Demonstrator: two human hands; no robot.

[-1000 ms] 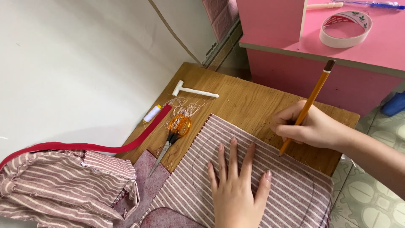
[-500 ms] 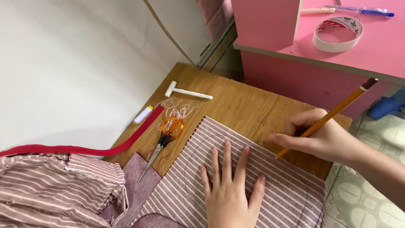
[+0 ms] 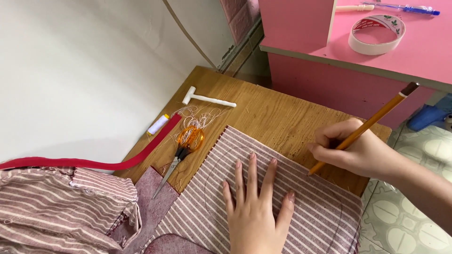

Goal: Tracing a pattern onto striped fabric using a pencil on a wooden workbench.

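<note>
A piece of maroon-and-white striped fabric (image 3: 301, 197) lies flat on a small wooden table (image 3: 278, 115). My left hand (image 3: 256, 209) presses down on the fabric, palm flat and fingers spread. My right hand (image 3: 355, 150) grips a yellow pencil (image 3: 365, 124), whose tip touches the fabric near its right edge. A faint curved pencil line runs across the fabric left of my left hand.
Orange-handled scissors (image 3: 181, 150), loose white threads, a white seam ripper (image 3: 207, 99), a small thread spool (image 3: 157, 124) and a red strip (image 3: 94, 162) lie at the table's left. More striped cloth (image 3: 61, 211) is bunched at lower left. A pink shelf (image 3: 405, 44) holds a tape roll (image 3: 376, 35) and a blue pen (image 3: 407, 8).
My right hand has slid with the pencil to the right along the fabric's edge. My left hand stays flat on the fabric. The view has shifted slightly.
</note>
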